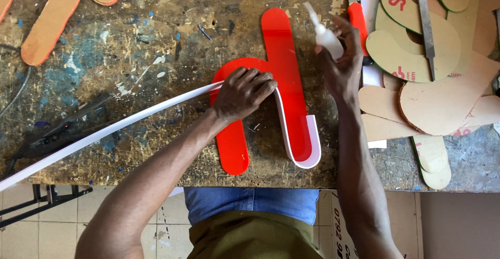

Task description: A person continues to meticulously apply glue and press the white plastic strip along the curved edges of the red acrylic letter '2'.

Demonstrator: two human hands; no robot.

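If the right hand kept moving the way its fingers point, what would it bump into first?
The right hand, holding a small white squeeze bottle, points up and left. It would probably meet the top of the red cutout, though height is unclear.

1 head-worn view, close, straight down over the workbench [156, 45] and both forearms

White strip [104, 134]: far end cut off at the picture's left edge; middle stretch hidden under the left hand [242, 93]. Red letter shape [284, 71]: arch partly covered by that hand. Squeeze bottle [325, 35]: lower body hidden inside the right hand [341, 66]. Tan cut-outs [52, 19] at the worktop's [156, 40] far left corner: cut off by the top edge. Metal file [426, 24]: upper end out of frame.
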